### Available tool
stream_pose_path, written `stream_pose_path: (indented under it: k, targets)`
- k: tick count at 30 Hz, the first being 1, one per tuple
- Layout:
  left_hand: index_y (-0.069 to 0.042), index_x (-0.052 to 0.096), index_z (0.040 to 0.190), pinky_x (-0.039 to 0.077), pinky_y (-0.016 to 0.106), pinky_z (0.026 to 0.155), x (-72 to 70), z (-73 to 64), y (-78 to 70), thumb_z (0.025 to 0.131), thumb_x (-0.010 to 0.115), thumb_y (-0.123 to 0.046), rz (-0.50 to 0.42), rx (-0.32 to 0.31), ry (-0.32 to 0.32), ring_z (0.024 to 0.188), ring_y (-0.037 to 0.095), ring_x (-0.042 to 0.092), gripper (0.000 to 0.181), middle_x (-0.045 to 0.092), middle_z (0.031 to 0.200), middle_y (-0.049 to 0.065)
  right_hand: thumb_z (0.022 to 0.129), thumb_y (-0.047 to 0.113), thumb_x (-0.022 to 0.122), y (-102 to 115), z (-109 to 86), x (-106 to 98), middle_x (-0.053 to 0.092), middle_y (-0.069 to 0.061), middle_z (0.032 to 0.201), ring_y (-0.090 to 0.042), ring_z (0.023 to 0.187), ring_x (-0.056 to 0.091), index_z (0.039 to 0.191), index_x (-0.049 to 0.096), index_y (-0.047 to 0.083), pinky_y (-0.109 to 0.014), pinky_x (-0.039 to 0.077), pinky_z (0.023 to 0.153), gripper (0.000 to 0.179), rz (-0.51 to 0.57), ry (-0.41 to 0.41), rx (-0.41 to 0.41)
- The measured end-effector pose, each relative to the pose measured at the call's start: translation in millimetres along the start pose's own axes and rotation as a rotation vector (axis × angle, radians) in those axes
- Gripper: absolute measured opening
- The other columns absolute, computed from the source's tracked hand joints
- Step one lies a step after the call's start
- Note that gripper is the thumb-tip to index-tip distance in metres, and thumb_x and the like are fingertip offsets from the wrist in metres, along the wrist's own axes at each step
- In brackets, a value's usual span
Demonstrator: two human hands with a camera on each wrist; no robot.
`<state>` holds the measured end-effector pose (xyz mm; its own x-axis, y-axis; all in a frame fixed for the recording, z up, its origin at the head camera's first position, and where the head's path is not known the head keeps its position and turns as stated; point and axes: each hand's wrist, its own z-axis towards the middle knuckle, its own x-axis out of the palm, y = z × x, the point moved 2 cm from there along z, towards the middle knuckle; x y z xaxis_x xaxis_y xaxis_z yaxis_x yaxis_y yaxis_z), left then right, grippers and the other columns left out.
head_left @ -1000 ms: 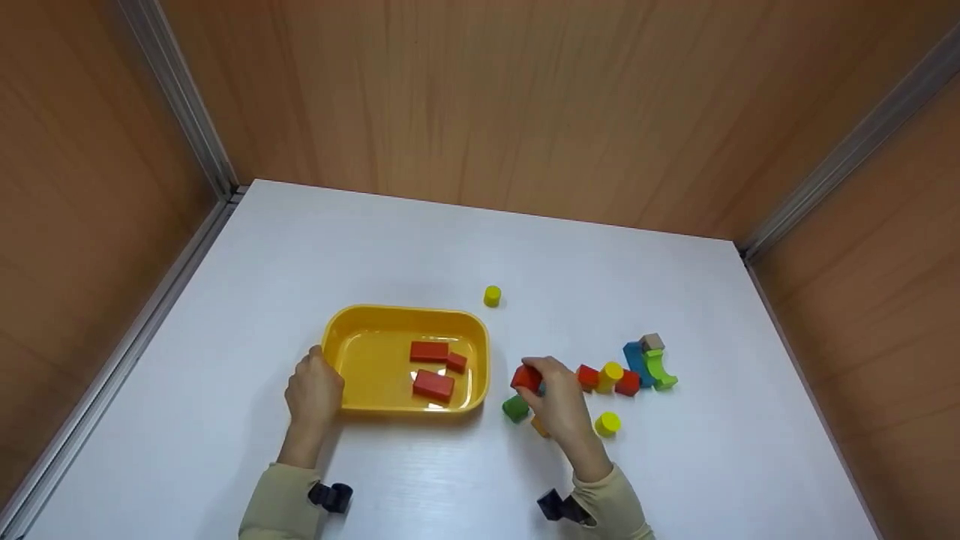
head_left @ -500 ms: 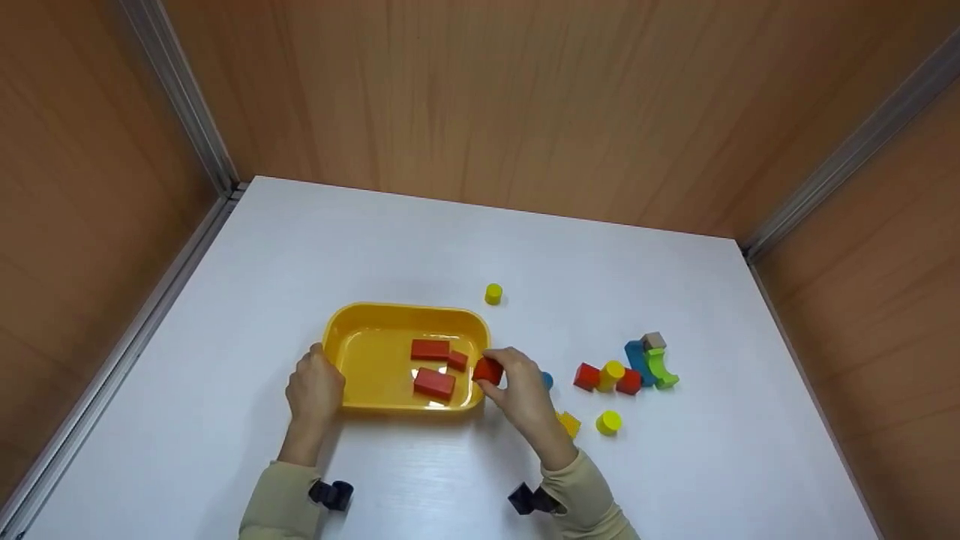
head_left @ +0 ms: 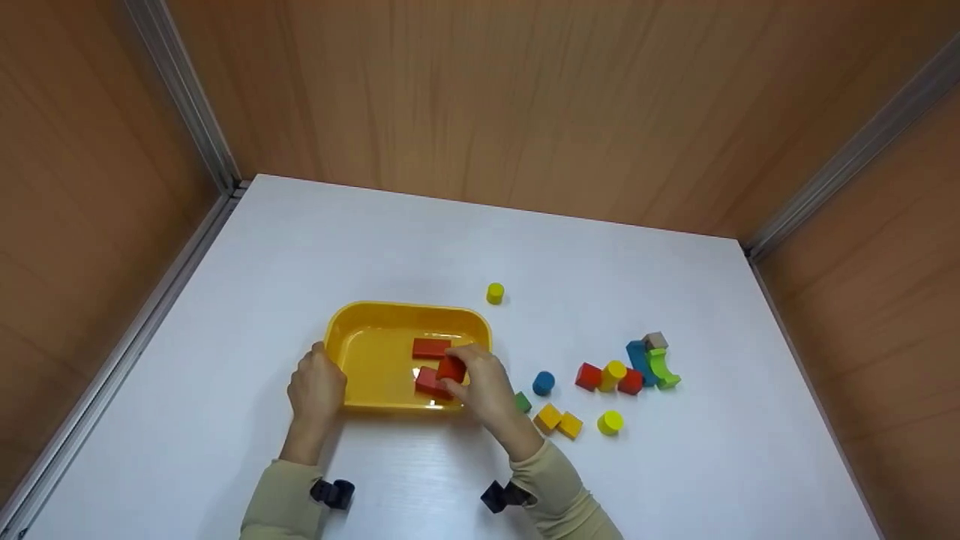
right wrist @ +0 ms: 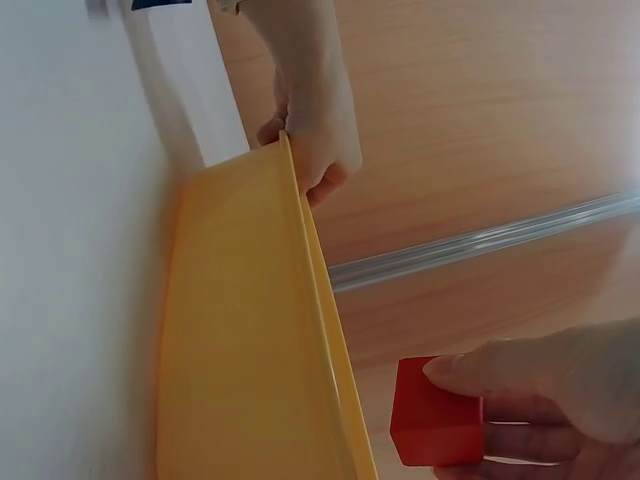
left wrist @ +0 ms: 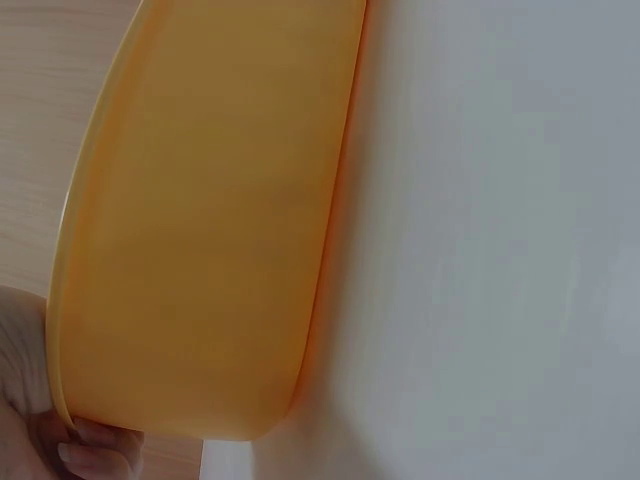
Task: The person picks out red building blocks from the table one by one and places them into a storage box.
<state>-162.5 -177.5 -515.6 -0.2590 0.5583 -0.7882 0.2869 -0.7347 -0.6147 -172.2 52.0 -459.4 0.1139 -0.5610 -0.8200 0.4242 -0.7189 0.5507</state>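
My left hand [head_left: 316, 386] grips the left rim of a yellow plastic tray [head_left: 375, 406], with fingers curled over the edge in the left wrist view. Over the tray's right side, my right hand [head_left: 487, 390] pinches a red block [right wrist: 437, 412] between thumb and fingers. In the right wrist view that block is held above the rim level. Below it inside the tray lie a red rectangular block [head_left: 431, 348] and a second red rectangular block [head_left: 429, 382], partly covered by the held one. The small red block in the tray is hidden behind the hand.
Right of the tray stand a blue cylinder [head_left: 544, 383], a green block [head_left: 523, 403] and orange-yellow blocks [head_left: 548, 418]. Farther right is a cluster with red blocks [head_left: 589, 376], a yellow cylinder [head_left: 613, 375] and a light green arch [head_left: 660, 369]. Wooden walls surround the white table [head_left: 360, 232].
My right hand has carried the red block leftward from the loose blocks, across the tray's right rim to above its inside. The left hand has stayed on the rim.
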Motion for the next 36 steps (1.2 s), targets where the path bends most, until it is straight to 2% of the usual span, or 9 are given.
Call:
stream_pose_path:
  k: [8, 12, 15, 19, 26, 36]
  targets:
    - [0.016, 0.046, 0.107, 0.047, 0.045, 0.055, -0.8, 0.2, -1.1, 0.081, 0.047, 0.007, 0.004, 0.009, -0.002, 0.067, 0.037, 0.058, 0.028, 0.055, 0.085, 0.027, 0.074, 0.014, 0.071, 10, 10.7, 16, 0.060, -0.005, 0.101, -0.018, 0.093, 0.053, 0.105, 0.061, 0.005, -0.026, 0.044, 0.083, 0.034, 0.034, 0.002, -0.050]
    - [0.016, 0.046, 0.108, 0.047, 0.045, 0.054, -1.4, -0.3, -1.4, 0.080, 0.047, 0.006, 0.002, 0.014, -0.001, 0.067, 0.036, 0.058, 0.029, 0.055, 0.085, 0.028, 0.073, 0.014, 0.072, 15, 15.0, 23, 0.060, -0.006, 0.103, -0.018, 0.094, 0.054, 0.104, 0.062, 0.006, -0.027, 0.044, 0.082, 0.034, 0.010, -0.002, -0.097]
    - [0.016, 0.046, 0.107, 0.046, 0.042, 0.049, -1.4, -0.3, -1.5, 0.080, 0.047, 0.007, 0.000, 0.026, -0.008, 0.061, 0.033, 0.057, 0.028, 0.055, 0.082, 0.027, 0.073, 0.015, 0.072, 18, 18.6, 27, 0.060, -0.006, 0.102, -0.017, 0.093, 0.054, 0.104, 0.062, 0.005, -0.027, 0.044, 0.082, 0.035, -0.010, 0.006, -0.132]
    - [0.017, 0.047, 0.107, 0.045, 0.039, 0.045, -0.8, 0.3, -1.0, 0.079, 0.048, 0.009, 0.001, 0.031, -0.014, 0.056, 0.029, 0.055, 0.029, 0.055, 0.080, 0.026, 0.073, 0.016, 0.072, 23, 23.2, 33, 0.060, -0.006, 0.101, -0.017, 0.093, 0.054, 0.104, 0.062, 0.004, -0.025, 0.043, 0.082, 0.035, -0.029, 0.035, -0.163]
    - [0.016, 0.046, 0.110, 0.046, 0.043, 0.050, -0.3, 0.9, -0.6, 0.080, 0.047, 0.007, 0.013, -0.005, 0.007, 0.063, 0.034, 0.057, 0.031, 0.055, 0.084, 0.027, 0.074, 0.015, 0.071, 30, 27.6, 46, 0.060, -0.007, 0.100, -0.016, 0.091, 0.054, 0.104, 0.062, 0.003, -0.023, 0.042, 0.083, 0.034, -0.043, 0.086, -0.185]
    - [0.016, 0.045, 0.111, 0.047, 0.044, 0.053, -0.3, -0.5, -0.5, 0.080, 0.047, 0.006, 0.024, -0.007, 0.011, 0.066, 0.035, 0.058, 0.032, 0.055, 0.087, 0.029, 0.073, 0.012, 0.070, 33, 36.5, 63, 0.061, -0.004, 0.089, -0.012, 0.078, 0.053, 0.098, 0.064, 0.003, -0.016, 0.043, 0.071, 0.027, -0.091, 0.172, -0.233]
